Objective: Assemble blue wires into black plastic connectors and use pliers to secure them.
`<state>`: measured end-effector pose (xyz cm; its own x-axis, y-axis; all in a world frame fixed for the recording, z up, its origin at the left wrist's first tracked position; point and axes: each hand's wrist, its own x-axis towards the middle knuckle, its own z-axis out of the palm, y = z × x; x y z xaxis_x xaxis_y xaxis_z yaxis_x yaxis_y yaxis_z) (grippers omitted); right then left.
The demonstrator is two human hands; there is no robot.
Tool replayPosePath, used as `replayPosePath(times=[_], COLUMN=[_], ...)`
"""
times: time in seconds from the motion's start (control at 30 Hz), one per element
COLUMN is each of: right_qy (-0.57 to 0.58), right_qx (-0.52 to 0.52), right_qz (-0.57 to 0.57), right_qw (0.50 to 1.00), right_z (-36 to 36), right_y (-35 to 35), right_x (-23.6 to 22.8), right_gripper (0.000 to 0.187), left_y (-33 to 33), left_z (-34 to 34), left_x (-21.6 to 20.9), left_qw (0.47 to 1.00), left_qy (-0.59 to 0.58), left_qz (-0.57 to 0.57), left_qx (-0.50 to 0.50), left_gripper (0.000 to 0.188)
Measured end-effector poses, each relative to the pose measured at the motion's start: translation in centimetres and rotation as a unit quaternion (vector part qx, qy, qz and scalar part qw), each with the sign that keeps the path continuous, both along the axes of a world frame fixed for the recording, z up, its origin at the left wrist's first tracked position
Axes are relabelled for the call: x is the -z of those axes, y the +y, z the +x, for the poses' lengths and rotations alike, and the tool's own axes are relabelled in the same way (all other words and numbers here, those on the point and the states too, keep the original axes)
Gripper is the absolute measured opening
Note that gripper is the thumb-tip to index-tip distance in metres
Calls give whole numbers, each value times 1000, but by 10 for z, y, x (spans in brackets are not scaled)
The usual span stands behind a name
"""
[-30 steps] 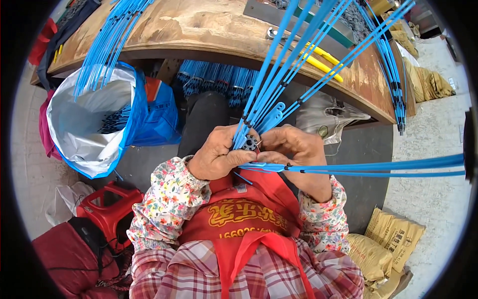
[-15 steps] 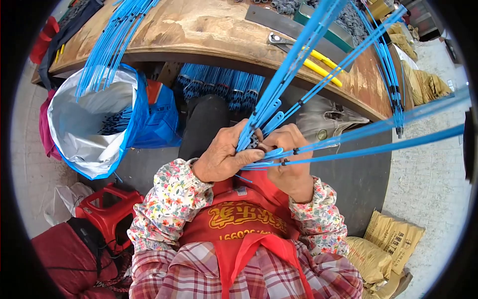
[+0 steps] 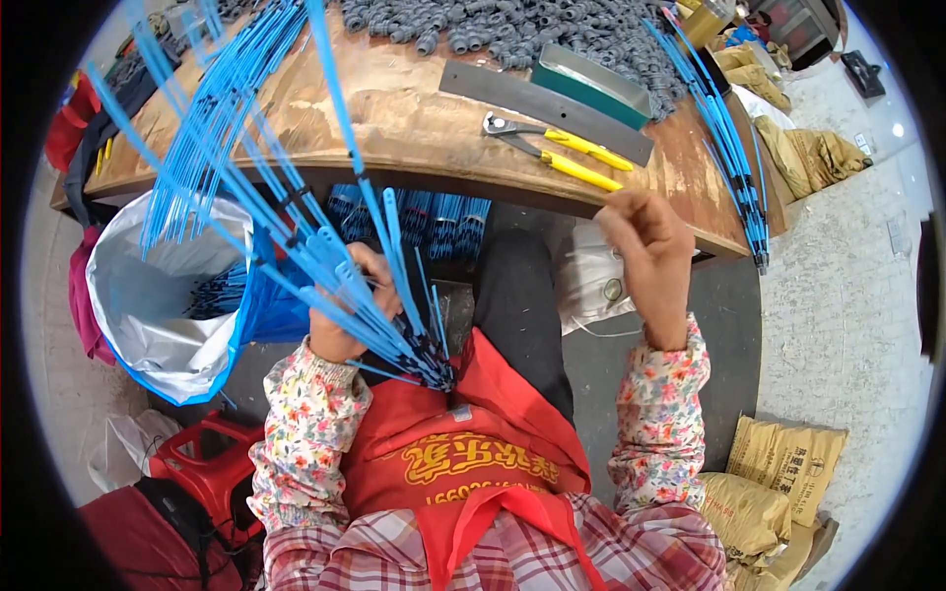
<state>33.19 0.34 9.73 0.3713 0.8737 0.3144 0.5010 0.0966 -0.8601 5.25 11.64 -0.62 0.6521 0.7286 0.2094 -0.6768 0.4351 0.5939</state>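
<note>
Low over my lap, my left hand is closed round a fanned bundle of long, thin blue plastic strips. Small black pieces sit along the strips, and their dark lower ends gather at the red apron. Some strips have rounded, flattened ends. The upper lengths spread up and left, partly blurred. Away from the bundle, my right hand is raised near the table's front edge, just below the pliers. Its fingers are loosely bent, and I see nothing in them.
Yellow-handled pliers, a flat metal bar, a green tray and a heap of grey fittings lie on the wooden table. More blue strips overhang its left edge. A white-lined blue bag and red stool stand left.
My right hand has left the bundle and moved up and right. My left hand has shifted left and down with the strips, which now lean left instead of right.
</note>
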Motion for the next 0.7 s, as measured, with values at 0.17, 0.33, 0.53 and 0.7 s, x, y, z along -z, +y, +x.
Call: replayPosePath(times=[0.17, 0.33, 0.53, 0.7], right_qy=[-357, -370, -529, -244], right_qx=[34, -10, -26, 31], right_qz=[144, 21, 37, 30], right_qw=[923, 929, 848, 969], right_z=[27, 22, 29, -5], right_y=[40, 68, 56, 1], right_x=[-5, 0, -5, -12], right_gripper=[13, 14, 15, 14], left_y=[-3, -12, -5, -7], left_z=[-5, 3, -3, -8], left_x=[-15, -20, -16, -18], left_qw=[993, 989, 988, 986], left_qy=[66, 68, 22, -7], left_qz=[95, 120, 120, 121], left_qx=[-5, 53, 98, 115], left_gripper=[44, 45, 44, 45])
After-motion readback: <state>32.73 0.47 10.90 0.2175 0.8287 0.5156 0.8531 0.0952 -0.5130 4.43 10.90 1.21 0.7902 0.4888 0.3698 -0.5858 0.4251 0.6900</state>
